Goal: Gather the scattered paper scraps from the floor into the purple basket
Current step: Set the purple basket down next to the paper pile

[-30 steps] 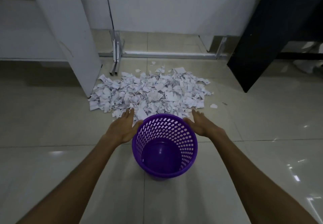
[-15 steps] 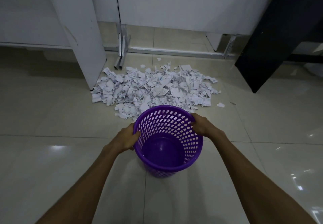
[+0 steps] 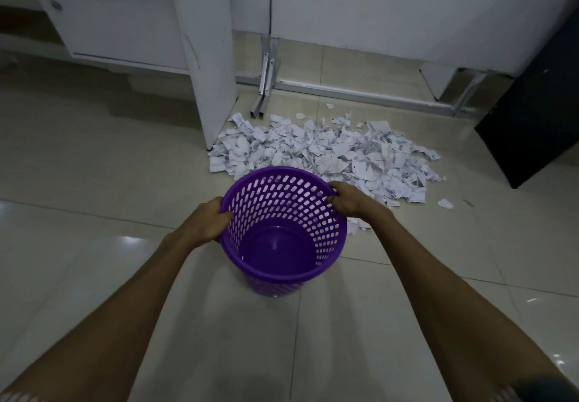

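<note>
Purple basket, gripped at the rim by both hands, by a scrap heap on the floor.

Left hand and right hand are each clenching the rim of the purple basket, left on its left side, right on its far right side. Basket is showing a bare bottom. Paper scraps are lying heaped on the tiled floor just beyond it, reaching a white panel at far left; a black panel is standing at right.
</note>
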A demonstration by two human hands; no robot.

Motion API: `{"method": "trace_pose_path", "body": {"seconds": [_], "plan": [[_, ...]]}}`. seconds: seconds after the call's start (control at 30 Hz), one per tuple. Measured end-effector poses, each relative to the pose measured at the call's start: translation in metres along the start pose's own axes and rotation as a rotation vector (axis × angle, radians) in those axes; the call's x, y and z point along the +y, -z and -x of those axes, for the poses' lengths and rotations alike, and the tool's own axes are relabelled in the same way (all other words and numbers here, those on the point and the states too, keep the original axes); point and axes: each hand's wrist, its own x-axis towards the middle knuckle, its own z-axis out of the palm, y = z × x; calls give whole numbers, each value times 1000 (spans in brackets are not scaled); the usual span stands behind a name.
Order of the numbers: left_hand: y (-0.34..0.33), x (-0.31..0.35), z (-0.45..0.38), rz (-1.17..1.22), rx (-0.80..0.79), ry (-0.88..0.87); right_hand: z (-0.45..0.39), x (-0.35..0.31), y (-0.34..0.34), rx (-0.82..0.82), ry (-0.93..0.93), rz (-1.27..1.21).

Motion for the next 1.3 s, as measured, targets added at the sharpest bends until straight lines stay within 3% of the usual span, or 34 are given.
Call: {"method": "trace_pose_path", "body": {"seconds": [0.33,0.6,0.73,0.87,1.0,1.3], "plan": [[50,-49,-46,22,107,34,-81,-55,-29,9,51,13],[69,-56,-68,5,203,80,-112,-71,-34,92,46,-178],[59,-58,-60,93,246,128,-103,-39,-33,117,-106,-302],[39,-59,-56,434,336,182,-111,28,-30,148,-164,14],[30,-58,-57,674,376,203,-135,71,-30,206,-188,108],[24,-68,-64,745,433,184,-193,115,-48,155,-242,183]]}}
